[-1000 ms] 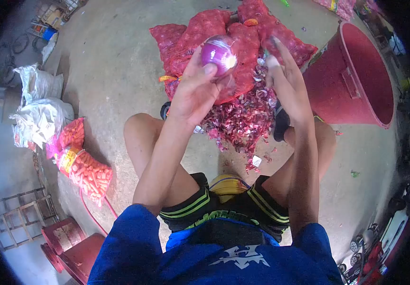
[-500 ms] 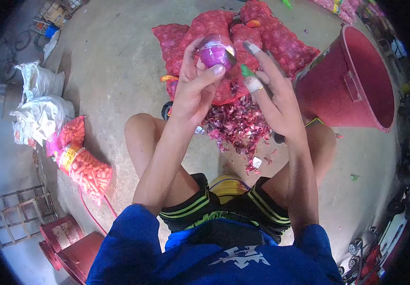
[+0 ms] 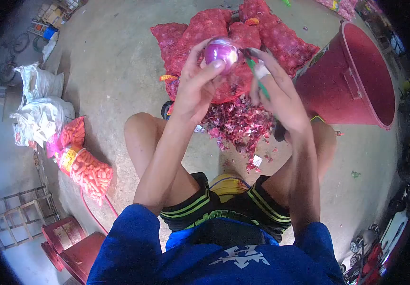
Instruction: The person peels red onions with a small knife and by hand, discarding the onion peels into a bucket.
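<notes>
My left hand [image 3: 196,85] is closed around a shiny purple onion [image 3: 221,54], its thumb pressed on the front. A pale patch shows on the onion's right side. Close by on the right, my right hand [image 3: 278,90] grips a thin tool with a green handle [image 3: 263,88], which looks like a small knife; its blade is hard to make out. White tape wraps a finger of that hand, and its fingertips are near the onion. Below both hands, a heap of onion skins [image 3: 238,121] lies on the floor between my feet.
Red mesh sacks of onions [image 3: 209,28] lie ahead. At the right stands a large red tub [image 3: 328,88], tilted in view. To the left are white sacks [image 3: 43,114], a bag of carrots [image 3: 88,171] and red containers [image 3: 79,247]. A yellow seat [image 3: 228,186] is beneath me.
The onion has shifted slightly right and turned in my left hand. My right hand has curled and rotated, so more of the green handle shows, and its fingertips are nearer the onion.
</notes>
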Demonstrator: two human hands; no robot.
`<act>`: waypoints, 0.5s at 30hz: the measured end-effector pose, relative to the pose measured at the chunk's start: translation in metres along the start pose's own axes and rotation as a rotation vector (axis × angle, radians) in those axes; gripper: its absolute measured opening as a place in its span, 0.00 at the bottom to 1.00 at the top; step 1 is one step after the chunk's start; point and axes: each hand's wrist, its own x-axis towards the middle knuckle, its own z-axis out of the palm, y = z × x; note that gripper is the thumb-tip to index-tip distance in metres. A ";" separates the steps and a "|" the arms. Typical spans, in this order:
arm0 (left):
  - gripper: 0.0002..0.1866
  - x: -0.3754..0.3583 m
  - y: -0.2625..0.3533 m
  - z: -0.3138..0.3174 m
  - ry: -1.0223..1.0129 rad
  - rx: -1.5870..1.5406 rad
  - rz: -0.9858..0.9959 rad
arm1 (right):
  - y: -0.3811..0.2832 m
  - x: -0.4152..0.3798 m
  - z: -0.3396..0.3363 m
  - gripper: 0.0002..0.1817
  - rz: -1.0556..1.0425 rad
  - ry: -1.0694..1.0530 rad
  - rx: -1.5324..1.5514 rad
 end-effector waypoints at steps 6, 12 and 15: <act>0.22 0.001 0.000 -0.007 0.085 -0.122 -0.152 | 0.001 -0.006 -0.004 0.32 -0.222 0.039 -0.186; 0.23 -0.003 -0.002 -0.003 -0.055 -0.142 -0.217 | 0.002 -0.003 0.000 0.30 -0.437 0.102 -0.395; 0.26 -0.004 0.001 0.001 -0.092 -0.206 -0.244 | 0.003 0.000 0.003 0.26 -0.416 0.158 -0.355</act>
